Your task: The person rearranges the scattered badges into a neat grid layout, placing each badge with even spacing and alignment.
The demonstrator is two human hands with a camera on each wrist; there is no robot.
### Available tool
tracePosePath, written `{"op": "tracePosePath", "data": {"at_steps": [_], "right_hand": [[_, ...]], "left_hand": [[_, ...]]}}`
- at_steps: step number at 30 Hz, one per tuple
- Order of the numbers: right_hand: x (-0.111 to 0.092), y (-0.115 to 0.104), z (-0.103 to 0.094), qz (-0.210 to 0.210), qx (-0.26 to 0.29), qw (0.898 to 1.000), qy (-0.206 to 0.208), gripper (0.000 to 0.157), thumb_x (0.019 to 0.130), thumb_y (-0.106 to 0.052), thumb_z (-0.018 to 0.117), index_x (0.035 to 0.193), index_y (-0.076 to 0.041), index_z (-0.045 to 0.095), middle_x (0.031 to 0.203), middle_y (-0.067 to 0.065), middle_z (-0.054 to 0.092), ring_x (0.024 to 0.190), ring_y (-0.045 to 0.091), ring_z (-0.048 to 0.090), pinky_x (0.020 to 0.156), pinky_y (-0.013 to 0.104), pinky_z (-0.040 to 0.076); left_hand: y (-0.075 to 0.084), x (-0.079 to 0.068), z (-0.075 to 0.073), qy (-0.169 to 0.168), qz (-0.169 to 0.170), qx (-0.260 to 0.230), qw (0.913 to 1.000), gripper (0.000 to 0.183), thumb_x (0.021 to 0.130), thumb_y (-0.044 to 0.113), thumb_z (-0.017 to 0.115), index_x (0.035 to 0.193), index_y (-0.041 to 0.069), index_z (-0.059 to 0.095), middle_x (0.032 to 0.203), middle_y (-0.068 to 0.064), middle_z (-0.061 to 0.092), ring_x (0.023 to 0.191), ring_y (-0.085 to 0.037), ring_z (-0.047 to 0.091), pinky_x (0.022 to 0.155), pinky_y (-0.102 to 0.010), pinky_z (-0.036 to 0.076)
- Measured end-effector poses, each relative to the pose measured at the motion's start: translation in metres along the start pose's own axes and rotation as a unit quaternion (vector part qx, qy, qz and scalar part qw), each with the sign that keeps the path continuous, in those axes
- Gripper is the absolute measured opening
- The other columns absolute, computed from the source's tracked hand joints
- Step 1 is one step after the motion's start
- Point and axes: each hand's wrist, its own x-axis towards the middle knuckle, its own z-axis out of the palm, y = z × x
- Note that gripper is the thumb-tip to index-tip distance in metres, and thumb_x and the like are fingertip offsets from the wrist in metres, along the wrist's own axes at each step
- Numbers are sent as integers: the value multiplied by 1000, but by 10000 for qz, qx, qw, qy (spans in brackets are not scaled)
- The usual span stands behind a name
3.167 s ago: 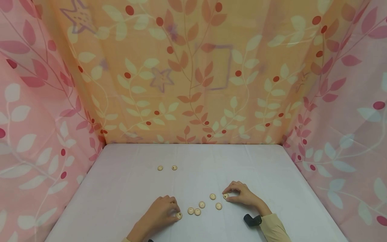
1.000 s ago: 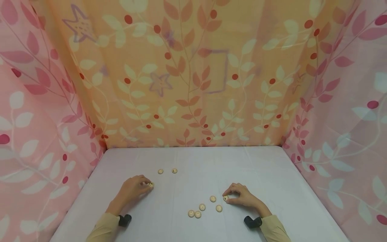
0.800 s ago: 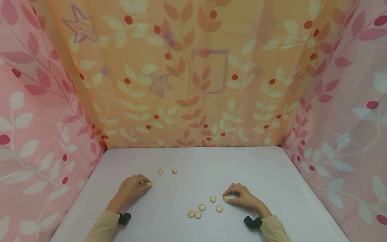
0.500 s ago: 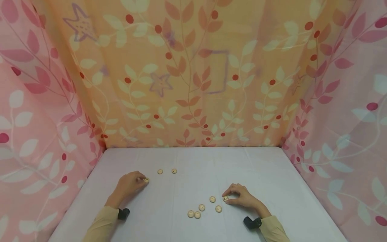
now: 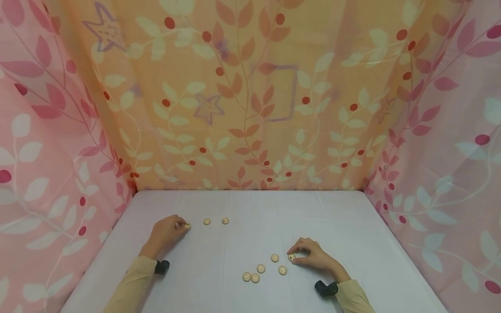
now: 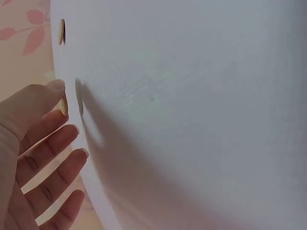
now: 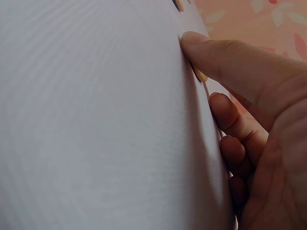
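Note:
At the left of the table, my left hand (image 5: 165, 231) pinches a small round wooden disc (image 5: 188, 226) between thumb and fingers. In the left wrist view this disc (image 6: 63, 104) stands edge-on, slightly above the cloth and apart from its shadow. Two similar discs lie to its right, a plain-looking one (image 5: 207, 221) and one with a dark mark (image 5: 225, 221). Right of centre, my right hand (image 5: 313, 254) holds another wooden disc (image 5: 291, 257) at the tabletop by thumb and fingertips. The right wrist view shows the thumb covering most of that disc (image 7: 200, 74).
Several more discs lie between the hands: one disc (image 5: 275, 258), a disc (image 5: 282, 270) below it, a disc (image 5: 260, 268), and a touching pair (image 5: 246, 277). A white cloth covers the table (image 5: 219, 300). Patterned curtains (image 5: 242, 130) enclose the back and both sides.
My left hand has carried its disc from the table's front middle to the far left, near the two back discs. My right hand has stayed at its disc.

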Motion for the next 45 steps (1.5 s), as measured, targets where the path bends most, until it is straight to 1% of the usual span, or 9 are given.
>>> {"op": "tracePosePath", "data": {"at_steps": [4, 12, 18, 25, 32, 36, 40, 45], "right_hand": [[0, -1, 0, -34, -4, 10000, 12, 26, 76, -43, 71, 100, -33, 67, 92, -19, 58, 88, 4, 47, 78, 32, 27], [-1, -1, 1, 21, 24, 10000, -23, 25, 76, -44, 71, 100, -34, 67, 92, -20, 57, 88, 4, 47, 78, 32, 27], [0, 1, 1, -15, 6, 10000, 3, 25, 77, -43, 71, 100, -35, 67, 93, -20, 58, 88, 3, 46, 79, 32, 27], [0, 0, 1, -89, 37, 10000, 2, 25, 77, -42, 71, 100, -33, 67, 93, -20, 58, 89, 4, 46, 79, 33, 27], [1, 0, 0, -28, 29, 10000, -38, 25, 77, -43, 71, 100, -33, 67, 93, -19, 58, 89, 4, 46, 79, 32, 27], [1, 1, -1, 69, 62, 10000, -33, 26, 76, -43, 71, 99, -33, 68, 92, -19, 58, 86, 4, 45, 77, 32, 26], [2, 1, -2, 54, 78, 9999, -39, 26, 76, -42, 72, 99, -33, 68, 92, -19, 58, 85, 5, 45, 76, 32, 25], [2, 2, 0, 22, 54, 10000, -35, 25, 76, -43, 71, 100, -34, 67, 92, -20, 58, 86, 4, 45, 76, 31, 26]], "left_hand": [[-2, 3, 0, 15, -30, 37, 10000, 21, 80, 27, 72, 91, 9, 69, 85, -2, 67, 73, -15, 59, 69, -40, 47], [-5, 9, 4, 128, 8, 333, 9994, 21, 80, 28, 72, 88, 9, 71, 79, 0, 64, 72, -15, 58, 66, -39, 46], [-3, 13, 3, 214, -64, 383, 9990, 21, 79, 27, 72, 87, 7, 71, 77, -2, 64, 71, -19, 58, 65, -41, 45], [-6, 16, 2, 158, -89, 438, 9989, 20, 79, 26, 71, 87, 7, 71, 75, -2, 63, 70, -19, 57, 62, -39, 44], [-5, 16, 0, 30, -249, 356, 9990, 23, 79, 26, 72, 89, 6, 70, 76, -3, 62, 70, -18, 55, 64, -38, 44], [-2, 14, -1, -22, -346, 235, 9991, 27, 79, 26, 71, 93, 4, 69, 79, -5, 63, 72, -20, 56, 68, -40, 45], [1, 12, -2, -63, -391, 204, 9990, 27, 80, 26, 69, 95, 4, 69, 80, -6, 63, 73, -21, 56, 69, -42, 45], [2, 8, 1, 187, -277, 223, 9992, 21, 78, 22, 68, 92, 7, 71, 79, -4, 63, 71, -21, 58, 65, -41, 45]]}}
